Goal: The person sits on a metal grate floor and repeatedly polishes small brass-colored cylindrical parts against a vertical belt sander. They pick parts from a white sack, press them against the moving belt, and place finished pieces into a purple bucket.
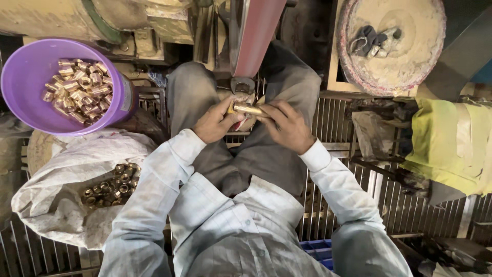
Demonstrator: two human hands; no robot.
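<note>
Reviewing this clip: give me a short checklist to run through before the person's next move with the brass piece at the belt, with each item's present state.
1. Brass piece held at both ends: ok, left hand and right hand both grip it.
2. Piece lined up under the red sanding belt: ok, it sits just below the belt's lower end.
3. Piece touching the belt: cannot tell, the contact point is hidden.
4. Fingers clear of the belt: cannot tell, the fingertips are close to it.
5. Purple bucket of shiny brass fittings within reach: ok, at the person's left.
6. White sack of dull fittings open: ok.
</note>
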